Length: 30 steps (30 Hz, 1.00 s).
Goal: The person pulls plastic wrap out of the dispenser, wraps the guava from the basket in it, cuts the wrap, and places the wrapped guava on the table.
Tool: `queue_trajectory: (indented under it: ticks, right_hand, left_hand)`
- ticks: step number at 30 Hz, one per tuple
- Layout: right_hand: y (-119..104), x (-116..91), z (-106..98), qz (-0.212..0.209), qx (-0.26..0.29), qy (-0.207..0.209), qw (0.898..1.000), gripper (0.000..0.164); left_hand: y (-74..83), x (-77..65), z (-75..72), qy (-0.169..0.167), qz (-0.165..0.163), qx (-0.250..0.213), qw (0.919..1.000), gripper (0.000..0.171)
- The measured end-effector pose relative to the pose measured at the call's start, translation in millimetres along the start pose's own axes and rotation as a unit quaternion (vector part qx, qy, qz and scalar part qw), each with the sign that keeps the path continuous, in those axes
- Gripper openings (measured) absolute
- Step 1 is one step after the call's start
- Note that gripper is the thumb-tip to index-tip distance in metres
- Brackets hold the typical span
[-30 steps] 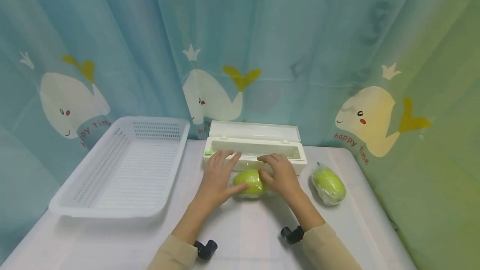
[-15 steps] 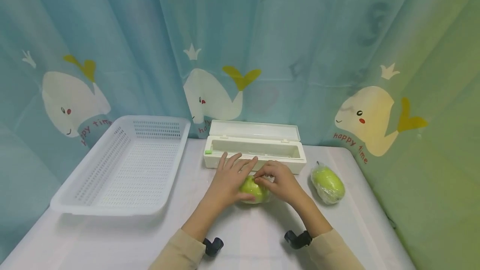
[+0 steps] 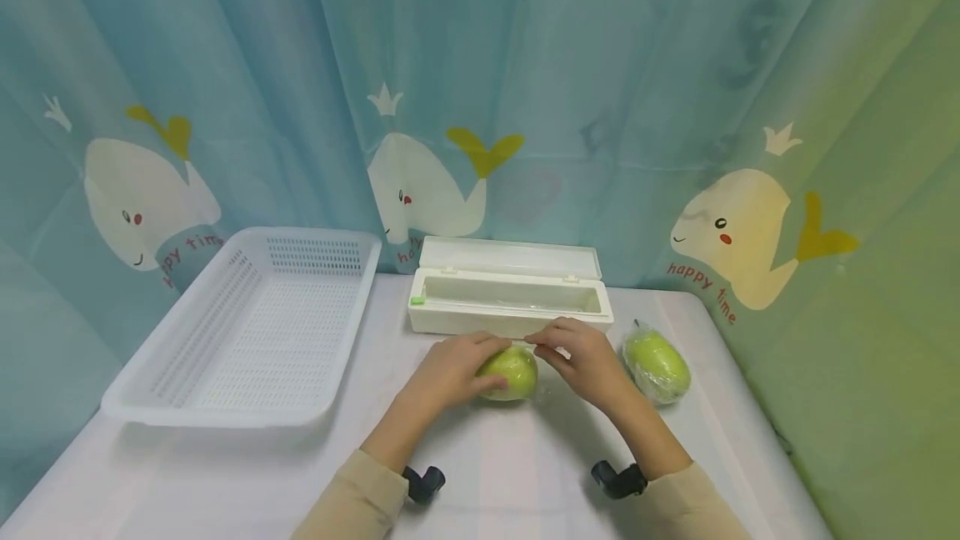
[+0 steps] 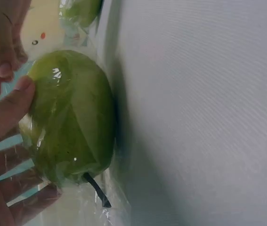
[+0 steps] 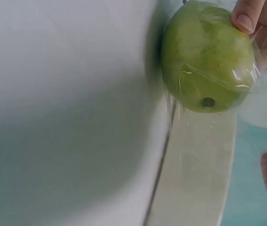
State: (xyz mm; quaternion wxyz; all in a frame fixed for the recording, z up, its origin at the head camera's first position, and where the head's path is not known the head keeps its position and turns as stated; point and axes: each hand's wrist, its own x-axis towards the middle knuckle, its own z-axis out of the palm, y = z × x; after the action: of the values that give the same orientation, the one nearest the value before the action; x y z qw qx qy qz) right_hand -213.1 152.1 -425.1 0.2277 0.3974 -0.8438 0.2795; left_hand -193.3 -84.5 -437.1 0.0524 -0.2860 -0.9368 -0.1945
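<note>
A green pear [image 3: 510, 372] in clear cling film sits in front of the white box [image 3: 512, 294]. My left hand [image 3: 452, 372] grips its left side, the thumb on the near face and the other fingers behind, seen through film in the left wrist view. The stem [image 4: 97, 189] points out at its left end. At the pear's upper right, my right hand [image 3: 581, 362] has thumb and fingers drawn together, pinching the film; the film between the fingertips is hard to make out. Loose film [image 3: 545, 394] sticks out right of the pear.
Another wrapped pear [image 3: 657, 367] lies to the right on the white table [image 3: 495, 473]. A white plastic basket [image 3: 247, 340] stands at the left. The box's lid [image 3: 510, 257] is raised at the back, before a whale-print curtain [image 3: 585, 90].
My right hand has pulled away from the pear's top towards the right. The left hand was spread over the pear and box front; its fingers have since closed in around the pear.
</note>
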Motion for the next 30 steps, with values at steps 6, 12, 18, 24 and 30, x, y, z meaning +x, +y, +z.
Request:
queue_trajectory:
  ticks: [6,12,18,24,30]
  right_hand:
    - [-12,1,-3,-0.008,-0.008,0.009,1.000,0.024]
    - [-28,-13,16,-0.011,-0.001,0.023,1.000,0.027]
    - [-40,-21,32,0.015,-0.052,0.034,0.998,0.038]
    - [-56,-28,38,0.036,-0.088,0.000,0.995,0.045]
    - [-71,-37,42,0.041,-0.066,-0.122,0.989,0.079]
  left_hand:
    - [-1.8,-1.3,2.3,0.010,-0.016,-0.014,0.9997,0.065]
    - [-3.7,-3.3,7.7,0.026,-0.038,-0.028,0.9985,0.058]
    - [-1.2,-5.3,9.7,0.037,-0.061,-0.046,0.9964,0.051]
    - [-0.5,-8.2,14.4,0.031,-0.076,-0.049,0.9954,0.053]
    - [-3.6,-9.9,17.7,0.000,-0.112,-0.075,0.9909,0.055]
